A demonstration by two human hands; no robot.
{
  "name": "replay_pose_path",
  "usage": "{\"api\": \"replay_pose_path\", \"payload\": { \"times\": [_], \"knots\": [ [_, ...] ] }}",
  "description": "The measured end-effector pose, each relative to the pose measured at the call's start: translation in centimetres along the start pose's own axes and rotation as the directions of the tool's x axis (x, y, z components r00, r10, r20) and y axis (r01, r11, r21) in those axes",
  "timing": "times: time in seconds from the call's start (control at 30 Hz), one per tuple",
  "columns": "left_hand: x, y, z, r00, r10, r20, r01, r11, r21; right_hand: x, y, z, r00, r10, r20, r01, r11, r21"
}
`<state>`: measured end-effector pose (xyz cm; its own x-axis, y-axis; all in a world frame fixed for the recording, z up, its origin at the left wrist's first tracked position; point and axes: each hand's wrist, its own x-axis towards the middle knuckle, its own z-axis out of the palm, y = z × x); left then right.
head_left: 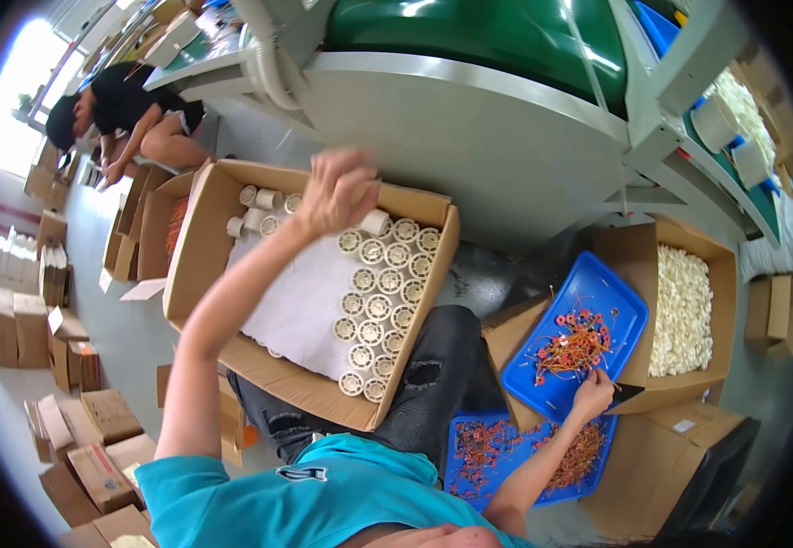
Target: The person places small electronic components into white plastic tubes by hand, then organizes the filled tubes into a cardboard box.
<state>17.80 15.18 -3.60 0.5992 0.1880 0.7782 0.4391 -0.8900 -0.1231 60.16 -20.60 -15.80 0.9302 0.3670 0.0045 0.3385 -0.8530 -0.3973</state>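
Observation:
My left hand (335,196), smeared by motion, is over the far side of a cardboard box (305,399) on my lap. Its fingers look bent; whether it holds anything is unclear. A white cylindrical part (375,223) lies tipped just beside it. Round cream plastic spools (378,307) stand in rows along the box's right side, on a white sheet (291,315). My right hand (594,395) reaches into a blue tray (556,402), fingertips pinched at the edge of a pile of red and orange wired parts (572,345). What it pinches is too small to make out.
Below the tray is another blue tray (456,457) with similar parts. At right, a carton (725,315) holds small cream pieces (682,310). A grey machine (469,137) with a green drum stands ahead. Another person (131,114) crouches at far left; cartons (109,416) line the left floor.

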Motion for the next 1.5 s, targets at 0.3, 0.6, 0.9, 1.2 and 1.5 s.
{"api": "replay_pose_path", "payload": {
  "times": [0.3, 0.6, 0.9, 1.2, 1.5],
  "knots": [
    [-18.3, 4.2, 3.3, 0.442, -0.732, 0.518, 0.847, 0.531, 0.027, 0.7, 2.1, -0.8, 0.992, 0.052, -0.119, 0.011, 0.881, 0.473],
    [-17.3, 5.3, 4.8, 0.194, -0.702, 0.685, 0.679, 0.600, 0.423, -1.1, -2.0, -4.6, 1.000, 0.012, -0.012, 0.004, 0.545, 0.838],
    [-16.3, 6.0, -3.2, 0.241, -0.818, 0.523, 0.869, 0.421, 0.258, -7.0, -12.2, -7.6, 0.950, -0.312, -0.014, 0.116, 0.311, 0.943],
    [-11.7, 17.2, -13.0, 0.295, -0.542, 0.787, 0.408, -0.673, -0.617, -21.0, -17.3, -4.3, 0.574, -0.731, 0.369, -0.194, 0.316, 0.929],
    [-10.0, 21.5, -17.6, 0.560, -0.500, 0.661, 0.758, -0.013, -0.652, -24.6, -19.1, -6.2, 0.144, -0.820, 0.553, -0.296, 0.498, 0.815]
  ]
}}
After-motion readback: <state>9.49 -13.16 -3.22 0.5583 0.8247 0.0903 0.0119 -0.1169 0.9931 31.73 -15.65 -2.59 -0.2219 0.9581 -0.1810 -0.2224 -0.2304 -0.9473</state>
